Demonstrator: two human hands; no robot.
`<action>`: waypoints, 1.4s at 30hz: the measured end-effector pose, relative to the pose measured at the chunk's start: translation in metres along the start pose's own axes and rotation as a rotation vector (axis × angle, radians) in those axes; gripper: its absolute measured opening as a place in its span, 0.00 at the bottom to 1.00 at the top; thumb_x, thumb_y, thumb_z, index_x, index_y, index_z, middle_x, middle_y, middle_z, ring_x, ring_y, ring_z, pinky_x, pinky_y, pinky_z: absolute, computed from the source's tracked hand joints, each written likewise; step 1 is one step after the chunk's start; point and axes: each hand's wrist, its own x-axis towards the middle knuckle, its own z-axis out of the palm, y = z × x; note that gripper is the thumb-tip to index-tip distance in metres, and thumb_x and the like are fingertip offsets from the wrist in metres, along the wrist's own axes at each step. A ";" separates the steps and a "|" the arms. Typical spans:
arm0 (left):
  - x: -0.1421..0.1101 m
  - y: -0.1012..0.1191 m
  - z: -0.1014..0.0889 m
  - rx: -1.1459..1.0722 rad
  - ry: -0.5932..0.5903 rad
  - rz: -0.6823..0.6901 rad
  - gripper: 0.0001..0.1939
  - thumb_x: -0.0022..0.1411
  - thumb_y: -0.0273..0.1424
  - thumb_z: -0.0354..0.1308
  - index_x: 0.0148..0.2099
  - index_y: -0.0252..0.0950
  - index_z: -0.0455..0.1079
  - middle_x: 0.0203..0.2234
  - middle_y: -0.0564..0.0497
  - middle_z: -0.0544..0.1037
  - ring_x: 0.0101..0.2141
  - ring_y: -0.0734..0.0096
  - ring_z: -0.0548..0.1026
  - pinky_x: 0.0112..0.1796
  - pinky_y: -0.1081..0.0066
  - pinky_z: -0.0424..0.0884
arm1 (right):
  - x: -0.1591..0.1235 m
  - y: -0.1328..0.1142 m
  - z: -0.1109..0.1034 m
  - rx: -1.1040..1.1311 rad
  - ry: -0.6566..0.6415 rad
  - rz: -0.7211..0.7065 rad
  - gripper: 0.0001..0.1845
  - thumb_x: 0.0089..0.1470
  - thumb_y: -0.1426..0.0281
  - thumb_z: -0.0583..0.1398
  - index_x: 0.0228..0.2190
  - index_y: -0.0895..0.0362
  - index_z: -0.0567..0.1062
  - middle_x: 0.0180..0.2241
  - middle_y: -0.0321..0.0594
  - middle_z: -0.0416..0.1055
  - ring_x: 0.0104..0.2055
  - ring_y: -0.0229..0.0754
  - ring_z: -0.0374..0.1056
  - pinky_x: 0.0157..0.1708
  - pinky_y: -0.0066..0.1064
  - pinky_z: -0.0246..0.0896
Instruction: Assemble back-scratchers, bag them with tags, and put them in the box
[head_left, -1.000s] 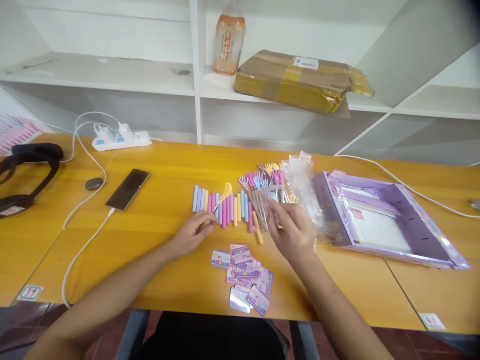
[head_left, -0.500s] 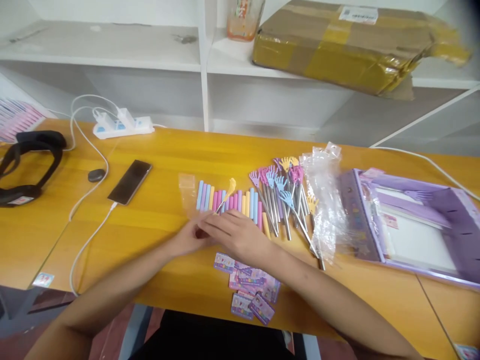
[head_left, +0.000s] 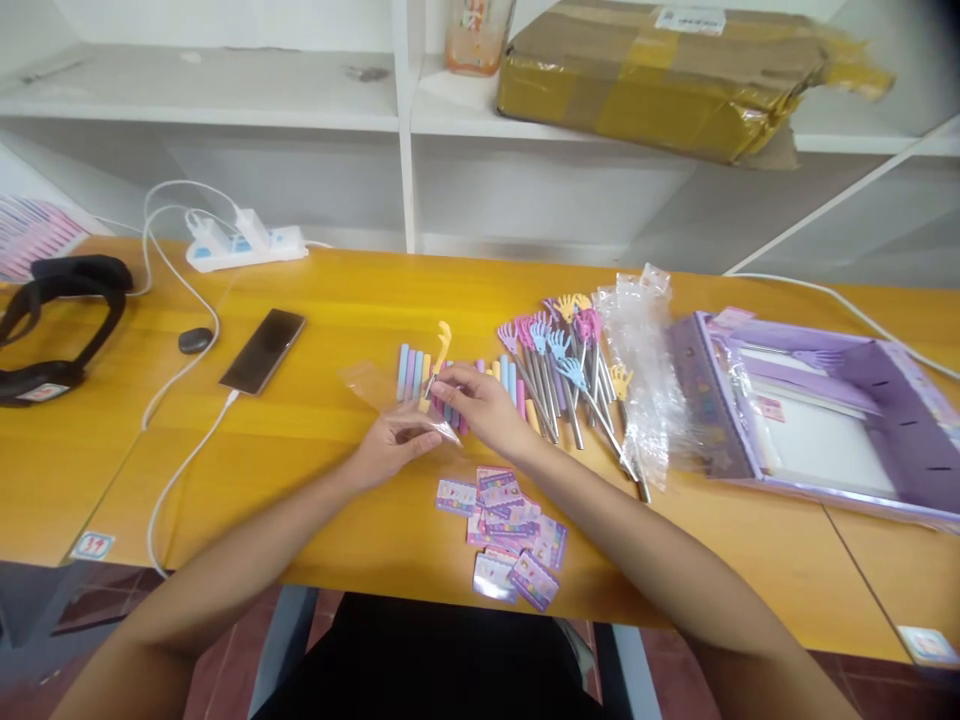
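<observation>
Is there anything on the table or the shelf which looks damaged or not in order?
Yes, the taped cardboard box on the shelf looks damaged: its right end is ragged, with a torn piece sticking out. On the table, the small cards overlap at uneven angles. I see no spill.

Surface (head_left: 352, 300) open beyond both grips, up to shelf unit (head_left: 409, 190). Bare strip between left grip (head_left: 390, 447) and phone (head_left: 262, 352); bare on near side of left grip too. Between grips: clear bag (head_left: 365, 383) and yellow-ended tool (head_left: 444, 345) in the way. Right of right grip (head_left: 486, 408): hand-ended rods (head_left: 559, 375), plastic bags (head_left: 637, 350), then purple box (head_left: 709, 400) block low passage. Cards (head_left: 514, 525) on near side.
</observation>
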 end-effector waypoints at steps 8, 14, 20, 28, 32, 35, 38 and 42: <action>-0.002 -0.003 0.004 -0.299 0.125 0.032 0.17 0.72 0.47 0.66 0.44 0.38 0.85 0.41 0.45 0.85 0.41 0.62 0.82 0.47 0.61 0.79 | -0.045 -0.022 -0.038 -0.018 0.425 -0.168 0.14 0.79 0.58 0.44 0.49 0.48 0.66 0.35 0.36 0.73 0.32 0.40 0.73 0.35 0.35 0.73; -0.002 -0.002 0.004 -0.445 0.192 -0.018 0.15 0.65 0.42 0.75 0.45 0.36 0.82 0.43 0.45 0.86 0.42 0.65 0.84 0.42 0.69 0.81 | -0.103 0.002 -0.043 -0.818 0.221 -0.432 0.12 0.76 0.67 0.53 0.51 0.54 0.75 0.36 0.42 0.81 0.31 0.42 0.76 0.32 0.33 0.70; 0.000 -0.006 0.006 -0.482 0.347 -0.101 0.20 0.59 0.45 0.78 0.42 0.34 0.82 0.36 0.45 0.87 0.35 0.63 0.85 0.42 0.64 0.82 | -0.108 0.011 -0.026 -1.017 0.146 -0.576 0.12 0.76 0.72 0.53 0.53 0.57 0.74 0.38 0.43 0.82 0.29 0.40 0.77 0.28 0.31 0.68; -0.003 0.006 0.011 -0.473 0.370 -0.104 0.21 0.57 0.46 0.79 0.36 0.33 0.80 0.30 0.47 0.85 0.29 0.67 0.80 0.34 0.67 0.77 | -0.111 0.009 -0.032 -0.928 0.091 -0.495 0.11 0.77 0.71 0.53 0.52 0.55 0.74 0.38 0.42 0.80 0.32 0.41 0.77 0.30 0.33 0.69; -0.003 0.004 0.012 -0.468 0.339 -0.107 0.20 0.60 0.45 0.77 0.34 0.33 0.80 0.28 0.47 0.83 0.27 0.70 0.77 0.32 0.68 0.74 | -0.111 0.009 -0.032 -0.923 0.048 -0.489 0.11 0.77 0.70 0.53 0.51 0.56 0.75 0.36 0.41 0.79 0.29 0.39 0.73 0.27 0.33 0.66; -0.004 -0.002 0.013 -0.437 0.393 -0.102 0.19 0.58 0.45 0.79 0.35 0.34 0.80 0.29 0.48 0.84 0.31 0.68 0.80 0.36 0.68 0.77 | -0.112 0.009 -0.030 -0.929 0.027 -0.477 0.12 0.77 0.70 0.53 0.51 0.57 0.75 0.36 0.41 0.79 0.29 0.39 0.73 0.27 0.32 0.65; -0.006 -0.005 0.014 -0.398 0.404 -0.065 0.18 0.59 0.44 0.78 0.35 0.34 0.81 0.33 0.47 0.86 0.35 0.65 0.83 0.41 0.66 0.79 | -0.112 0.010 -0.027 -0.936 0.035 -0.452 0.13 0.77 0.70 0.53 0.53 0.56 0.76 0.37 0.42 0.79 0.30 0.40 0.74 0.28 0.33 0.66; -0.008 0.000 0.018 -0.411 0.369 -0.096 0.18 0.59 0.45 0.78 0.37 0.34 0.83 0.35 0.45 0.87 0.37 0.62 0.84 0.42 0.64 0.81 | -0.112 0.011 -0.025 -0.928 0.042 -0.387 0.13 0.77 0.70 0.54 0.53 0.55 0.77 0.39 0.44 0.81 0.33 0.41 0.77 0.31 0.33 0.70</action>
